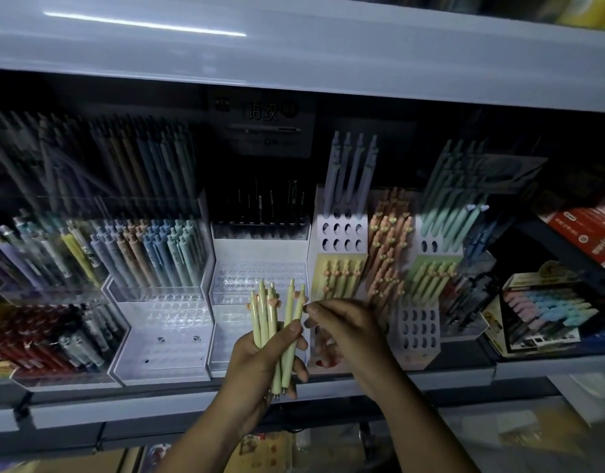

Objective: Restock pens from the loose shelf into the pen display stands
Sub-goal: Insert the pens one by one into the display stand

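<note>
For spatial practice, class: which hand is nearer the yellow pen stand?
Right. The right hand sits just below the yellow pen stand; the left hand, holding pens, is lower and further left.

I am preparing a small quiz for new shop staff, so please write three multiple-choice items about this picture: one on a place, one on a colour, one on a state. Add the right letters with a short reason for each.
1. Where is the bundle of loose pens?
A. In the left hand
B. Lying flat on the shelf edge
C. Standing in a stand's holes

2. What colour are the barrels of those pens?
A. Dark red
B. Black
C. Pale yellow-green

3. In the white stand, how are the two rows of holes in front of the lavender pens?
A. All filled
B. Empty
C. Covered by a lid

Answers:
1 A: the left hand grips the bundle upright in front of the shelf.
2 C: every barrel in the bundle is pale yellow-green.
3 B: the holes show dark and open, with no pen in them.
</note>
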`<move>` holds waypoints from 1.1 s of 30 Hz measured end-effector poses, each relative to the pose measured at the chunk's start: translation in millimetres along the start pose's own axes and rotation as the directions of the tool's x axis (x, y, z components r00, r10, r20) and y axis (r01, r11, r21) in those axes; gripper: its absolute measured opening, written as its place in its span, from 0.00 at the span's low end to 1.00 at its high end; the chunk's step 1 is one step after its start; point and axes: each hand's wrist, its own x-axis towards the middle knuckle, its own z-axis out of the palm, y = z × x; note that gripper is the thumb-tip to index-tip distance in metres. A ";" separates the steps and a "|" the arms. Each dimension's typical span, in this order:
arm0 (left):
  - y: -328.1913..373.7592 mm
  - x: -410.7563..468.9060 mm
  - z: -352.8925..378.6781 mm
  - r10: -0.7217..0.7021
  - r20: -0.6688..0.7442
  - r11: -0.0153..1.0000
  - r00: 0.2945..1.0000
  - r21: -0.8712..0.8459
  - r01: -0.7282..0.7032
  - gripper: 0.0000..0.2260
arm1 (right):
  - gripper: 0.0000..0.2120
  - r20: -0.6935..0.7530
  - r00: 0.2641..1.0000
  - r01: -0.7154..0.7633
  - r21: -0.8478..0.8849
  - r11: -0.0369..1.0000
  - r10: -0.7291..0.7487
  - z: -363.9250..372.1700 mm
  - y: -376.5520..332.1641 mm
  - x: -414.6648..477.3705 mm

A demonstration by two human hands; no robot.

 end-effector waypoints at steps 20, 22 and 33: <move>-0.7 3.4 -12.7 0.013 -0.094 0.998 0.995 0.070 -0.006 0.15 | 0.03 -0.399 0.895 0.202 -0.032 0.979 -0.198 -25.8 -5.2 16.4; -1.2 4.2 -13.5 0.005 -0.098 0.998 0.995 0.055 0.001 0.18 | 0.03 -0.425 0.858 0.224 -0.197 0.954 -0.289 -30.3 1.8 20.8; -1.8 1.1 -15.6 0.028 -0.089 1.000 0.996 -0.002 -0.029 0.14 | 0.04 -0.264 0.840 0.192 -0.672 0.715 -0.473 -26.9 19.2 27.5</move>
